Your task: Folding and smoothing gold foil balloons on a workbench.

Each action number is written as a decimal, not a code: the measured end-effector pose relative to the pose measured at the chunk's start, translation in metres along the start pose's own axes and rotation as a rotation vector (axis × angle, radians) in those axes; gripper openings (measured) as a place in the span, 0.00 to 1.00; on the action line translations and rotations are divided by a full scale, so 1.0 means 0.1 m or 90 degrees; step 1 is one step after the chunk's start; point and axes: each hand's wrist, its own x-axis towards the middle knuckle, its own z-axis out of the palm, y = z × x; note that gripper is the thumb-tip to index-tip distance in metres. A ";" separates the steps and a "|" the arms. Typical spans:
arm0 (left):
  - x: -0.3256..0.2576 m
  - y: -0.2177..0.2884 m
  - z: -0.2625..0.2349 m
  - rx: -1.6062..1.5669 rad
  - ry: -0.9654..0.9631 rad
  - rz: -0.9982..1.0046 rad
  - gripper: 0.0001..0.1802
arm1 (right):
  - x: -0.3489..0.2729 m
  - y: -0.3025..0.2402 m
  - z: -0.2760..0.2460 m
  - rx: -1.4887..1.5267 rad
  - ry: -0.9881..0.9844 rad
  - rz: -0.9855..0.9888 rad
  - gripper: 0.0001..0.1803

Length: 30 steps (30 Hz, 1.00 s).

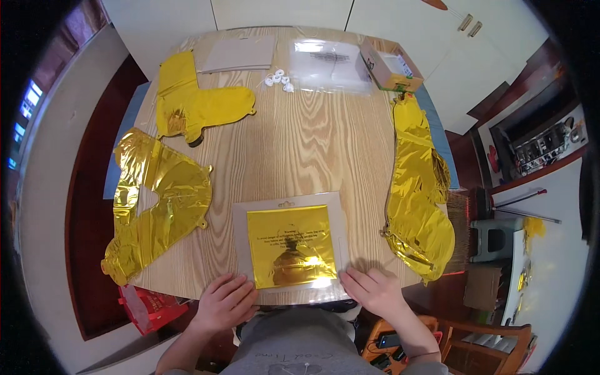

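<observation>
At the frame's lower centre, the clear package of folded gold foil (291,247) lies between the left hand (229,302) and right hand (375,291), both touching its lower corners equally near, whether pinching I cannot tell

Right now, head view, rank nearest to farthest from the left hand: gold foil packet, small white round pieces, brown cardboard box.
1. Gold foil packet: immediately right.
2. Small white round pieces: far middle.
3. Brown cardboard box: far right.

Looks like a home, prob. a living/dining rm, w/ a wood-grain table (312,150), wooden chair (484,327) & plastic stool (497,225) to the R, white cupbd doors (431,34) beyond, & a curtain (84,15) far L
</observation>
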 end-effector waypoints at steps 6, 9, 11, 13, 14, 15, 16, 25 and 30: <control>0.01 0.00 0.00 0.011 0.003 0.008 0.17 | 0.06 -0.07 -0.05 -0.039 -0.016 -0.009 0.17; 0.00 -0.01 0.01 0.017 0.007 0.011 0.16 | 0.09 -0.09 -0.11 -0.065 -0.045 -0.019 0.17; 0.01 -0.01 0.02 0.018 0.009 0.012 0.16 | 0.08 -0.11 -0.12 -0.084 -0.078 -0.022 0.17; 0.02 0.00 0.01 0.022 0.011 0.012 0.15 | 0.11 -0.10 -0.11 -0.085 -0.068 -0.033 0.16; 0.02 0.00 0.02 0.022 0.014 0.012 0.15 | 0.12 -0.10 -0.11 -0.085 -0.063 -0.038 0.15; 0.01 0.00 0.02 0.022 0.018 0.012 0.15 | 0.12 -0.10 -0.11 -0.069 -0.075 -0.032 0.15; 0.01 -0.01 0.02 0.022 0.021 0.012 0.15 | 0.11 -0.10 -0.11 -0.053 -0.087 -0.026 0.15; 0.01 -0.01 0.02 0.028 0.025 0.011 0.14 | 0.23 -0.04 -0.09 0.062 -0.063 0.036 0.14; 0.03 -0.01 0.01 0.028 0.029 0.013 0.14 | 0.18 -0.02 -0.07 0.022 -0.076 0.006 0.13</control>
